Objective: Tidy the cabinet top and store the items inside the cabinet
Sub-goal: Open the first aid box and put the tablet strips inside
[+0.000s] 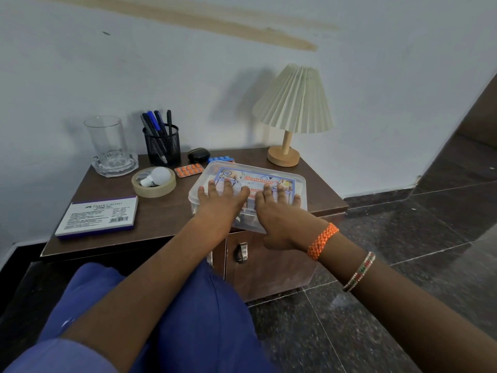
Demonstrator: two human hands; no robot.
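A: Hands first. Left hand [219, 201] and right hand [274, 211] both lie flat, fingers spread, palms down on the lid of the clear plastic box [279, 179], centre of the frame. Neither grips anything.

B: Box location?

A: On the cabinet top [161, 211], right half, front edge just over the doors. Printed first-aid label under the lid.

B: Other items?

A: Lamp [293, 109] behind the box, centre right. Orange pill strip [189, 170] and blue pill strip [220, 158] just beyond the box's far left corner, black case [197, 155] next to them. Pen holder [162, 145] and glass [106, 135] on an ashtray [115, 164] at the back left. Bulb [157, 176] lies inside a tape roll [153, 188]. Stamp pad box [98, 215] front left.

B: Doors?

A: Both look shut, handle [242, 251] visible under the right wrist.
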